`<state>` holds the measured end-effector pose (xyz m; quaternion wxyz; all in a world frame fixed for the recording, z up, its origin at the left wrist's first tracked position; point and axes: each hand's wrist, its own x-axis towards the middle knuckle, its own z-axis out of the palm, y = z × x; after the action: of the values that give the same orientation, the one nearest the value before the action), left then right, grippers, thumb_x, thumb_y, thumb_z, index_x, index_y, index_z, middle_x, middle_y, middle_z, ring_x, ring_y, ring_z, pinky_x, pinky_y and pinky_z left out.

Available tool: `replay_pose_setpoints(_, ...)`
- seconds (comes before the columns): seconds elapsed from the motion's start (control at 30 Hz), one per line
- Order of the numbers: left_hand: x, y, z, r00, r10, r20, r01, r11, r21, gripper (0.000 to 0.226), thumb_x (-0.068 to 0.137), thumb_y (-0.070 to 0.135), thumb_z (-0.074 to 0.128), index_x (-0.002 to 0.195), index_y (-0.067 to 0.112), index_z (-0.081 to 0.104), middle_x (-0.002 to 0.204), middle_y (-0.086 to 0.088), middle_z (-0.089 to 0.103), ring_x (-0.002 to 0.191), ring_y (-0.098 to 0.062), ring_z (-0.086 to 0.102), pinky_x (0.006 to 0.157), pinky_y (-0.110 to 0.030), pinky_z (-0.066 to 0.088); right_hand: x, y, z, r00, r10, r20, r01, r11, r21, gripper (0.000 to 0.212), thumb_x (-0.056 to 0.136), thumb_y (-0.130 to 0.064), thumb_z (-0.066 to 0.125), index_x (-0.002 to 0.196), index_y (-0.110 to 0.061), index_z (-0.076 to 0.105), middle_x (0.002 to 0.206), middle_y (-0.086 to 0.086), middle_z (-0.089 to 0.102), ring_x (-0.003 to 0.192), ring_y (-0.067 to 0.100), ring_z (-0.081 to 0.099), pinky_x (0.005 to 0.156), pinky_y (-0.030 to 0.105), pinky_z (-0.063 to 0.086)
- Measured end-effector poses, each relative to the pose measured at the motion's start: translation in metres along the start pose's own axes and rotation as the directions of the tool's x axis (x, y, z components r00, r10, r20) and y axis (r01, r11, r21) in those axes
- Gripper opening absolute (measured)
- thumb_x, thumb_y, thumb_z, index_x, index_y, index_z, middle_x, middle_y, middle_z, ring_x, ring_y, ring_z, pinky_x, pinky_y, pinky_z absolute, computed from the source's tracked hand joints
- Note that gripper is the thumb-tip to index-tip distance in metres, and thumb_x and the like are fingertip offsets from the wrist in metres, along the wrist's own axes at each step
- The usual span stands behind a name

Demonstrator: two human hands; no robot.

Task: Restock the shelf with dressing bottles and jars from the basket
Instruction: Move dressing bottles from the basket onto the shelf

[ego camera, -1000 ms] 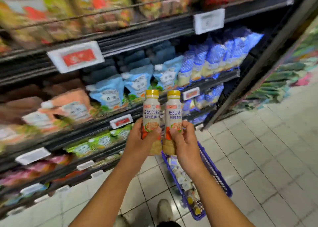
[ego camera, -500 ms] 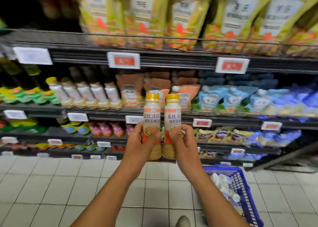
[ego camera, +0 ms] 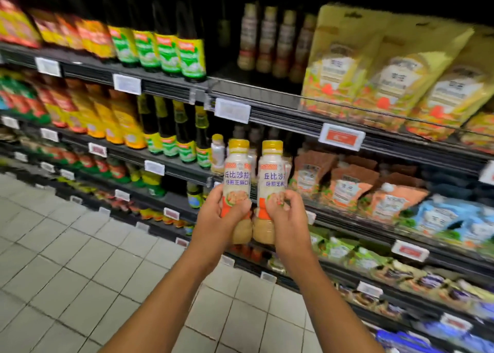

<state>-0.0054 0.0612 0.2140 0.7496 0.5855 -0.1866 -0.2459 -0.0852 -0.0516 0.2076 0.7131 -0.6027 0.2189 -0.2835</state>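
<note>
Two bare forearms are extended from the bottom edge over a pale tiled floor (ego camera: 66, 267). The left hand (ego camera: 216, 219) is wrapped around the lower half of the left bottle (ego camera: 236, 173), and the right hand (ego camera: 290, 219) is wrapped around the lower half of the right bottle (ego camera: 272, 176). Both bottles are held upright, side by side and almost touching, each topped with a yellow cap and filled with tan dressing under a white and orange label printed with Chinese characters. They are raised in front of the middle shelf (ego camera: 176, 169), clear of its edge. Just behind them on that shelf, similar yellow-capped bottles (ego camera: 217, 153) are lined up, with dark green-labelled bottles (ego camera: 184, 136) to their left and orange pouches (ego camera: 350, 184) to their right. White and red price tags (ego camera: 340, 136) are clipped along the shelf rails. Further up, brown-capped bottles (ego camera: 267, 40) and large yellow pouches (ego camera: 395, 69) are stocked on the upper shelf. The basket is not in view.
</note>
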Motion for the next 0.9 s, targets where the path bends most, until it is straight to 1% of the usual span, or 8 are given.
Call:
replay_pose_setpoints(0.07, 0.006, 0.011, -0.011, 1.000, 0.022, -0.011, -0.022, 1.000, -0.022, 0.035, 0.078, 0.026, 0.071, 0.110, 0.017, 0.064, 0.091, -0.007, 0.071, 0.081, -0.018, 0.067, 0.066, -0.031, 0.057, 0.008, -0.004, 0.014, 0.999, -0.022, 0.029, 0.023, 0.999, -0.034, 0.009, 0.099, -0.016, 0.060, 0.104, -0.019, 0.053, 0.080, -0.006, 0.072, 0.070, 0.005, 0.067, 0.057, 0.021, 0.053)
replay_pose_setpoints(0.13, 0.015, 0.020, -0.019, 0.999, 0.037, -0.023, -0.038, 0.998, -0.048, 0.037, 0.077, 0.026, 0.072, 0.112, 0.016, 0.064, 0.091, -0.006, 0.071, 0.081, -0.017, 0.068, 0.066, -0.030, 0.056, 0.015, -0.012, 0.027, 0.998, -0.043, 0.052, 0.046, 0.997, -0.058, 0.018, 0.091, -0.030, 0.062, 0.105, -0.023, 0.053, 0.084, -0.009, 0.073, 0.073, 0.009, 0.068, 0.058, 0.022, 0.053)
replay_pose_setpoints(0.27, 0.043, 0.033, -0.023, 0.997, 0.065, -0.035, -0.067, 0.995, -0.071, 0.036, 0.078, 0.026, 0.071, 0.113, 0.018, 0.064, 0.088, -0.007, 0.072, 0.071, -0.018, 0.069, 0.055, -0.034, 0.057, 0.041, -0.028, 0.043, 0.995, -0.049, 0.091, 0.052, 0.998, -0.031, 0.034, 0.082, -0.031, 0.064, 0.110, -0.018, 0.050, 0.100, 0.017, 0.069, 0.074, 0.027, 0.063, 0.047, 0.018, 0.048)
replay_pose_setpoints(0.37, 0.070, 0.041, -0.022, 0.995, 0.086, -0.053, -0.090, 0.993, -0.076, 0.033, 0.078, 0.028, 0.070, 0.111, 0.023, 0.067, 0.096, -0.010, 0.074, 0.082, -0.021, 0.071, 0.064, -0.034, 0.056, 0.069, -0.037, 0.047, 0.987, -0.131, 0.097, 0.137, 0.988, -0.067, 0.032, 0.082, -0.027, 0.069, 0.107, -0.018, 0.051, 0.093, 0.006, 0.070, 0.075, 0.014, 0.068, 0.057, 0.024, 0.053)
replay_pose_setpoints(0.43, 0.091, 0.048, -0.020, 0.993, 0.108, -0.046, -0.111, 0.991, -0.080, 0.033, 0.079, 0.027, 0.070, 0.111, 0.023, 0.067, 0.096, -0.008, 0.073, 0.083, -0.020, 0.071, 0.065, -0.031, 0.056, 0.090, -0.043, 0.048, 0.981, -0.165, 0.104, 0.174, 0.982, -0.080, 0.032, 0.081, -0.029, 0.069, 0.106, -0.018, 0.052, 0.091, 0.003, 0.070, 0.079, 0.013, 0.069, 0.065, 0.027, 0.053)
replay_pose_setpoints(0.53, 0.123, 0.061, -0.015, 0.990, 0.138, -0.042, -0.141, 0.987, -0.075, 0.036, 0.078, 0.027, 0.070, 0.113, 0.019, 0.065, 0.091, -0.007, 0.072, 0.079, -0.019, 0.070, 0.064, -0.031, 0.056, 0.122, -0.054, 0.052, 0.974, -0.196, 0.113, 0.205, 0.976, -0.075, 0.032, 0.079, -0.031, 0.070, 0.104, -0.020, 0.053, 0.089, 0.002, 0.072, 0.079, 0.014, 0.069, 0.065, 0.027, 0.053)
replay_pose_setpoints(0.7, 0.171, 0.087, -0.003, 0.982, 0.185, -0.029, -0.187, 0.976, -0.109, 0.031, 0.077, 0.024, 0.068, 0.107, 0.014, 0.066, 0.087, -0.007, 0.073, 0.076, -0.017, 0.070, 0.062, -0.030, 0.056, 0.170, -0.080, 0.058, 0.961, -0.258, 0.096, 0.267, 0.959, -0.091, 0.036, 0.078, -0.033, 0.071, 0.104, -0.017, 0.053, 0.080, -0.017, 0.072, 0.073, 0.003, 0.069, 0.060, 0.019, 0.051)
replay_pose_setpoints(0.9, 0.218, 0.113, 0.009, 0.971, 0.235, 0.034, -0.230, 0.967, -0.108, 0.036, 0.077, 0.025, 0.071, 0.111, 0.015, 0.065, 0.090, -0.007, 0.072, 0.079, -0.018, 0.070, 0.065, -0.032, 0.056, 0.213, -0.105, 0.064, 0.953, -0.303, 0.019, 0.303, 0.941, -0.151, 0.041, 0.073, -0.043, 0.071, 0.104, -0.021, 0.056, 0.083, -0.013, 0.073, 0.077, 0.004, 0.071, 0.064, 0.021, 0.054)
